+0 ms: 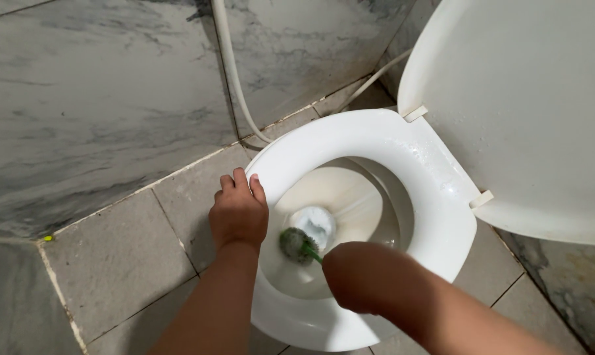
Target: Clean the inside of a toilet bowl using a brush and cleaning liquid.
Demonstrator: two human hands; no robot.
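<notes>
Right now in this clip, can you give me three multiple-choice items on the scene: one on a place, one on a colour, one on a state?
1. Where does the left hand rest?
A. on the rim of the toilet
B. on the hose
C. on the lid

2. What colour is the brush in the right hand?
A. red
B. green
C. yellow

3. How does the lid stand?
A. shut over the bowl
C. lying on the floor
B. raised, with the seat down

Answers: 1 A, the fingers lie over the near-left edge of the rim. 2 B, both the bristle head and its handle show green down in the bowl. 3 B, the lid tilts up behind the bowl while the seat lies flat on it.
</notes>
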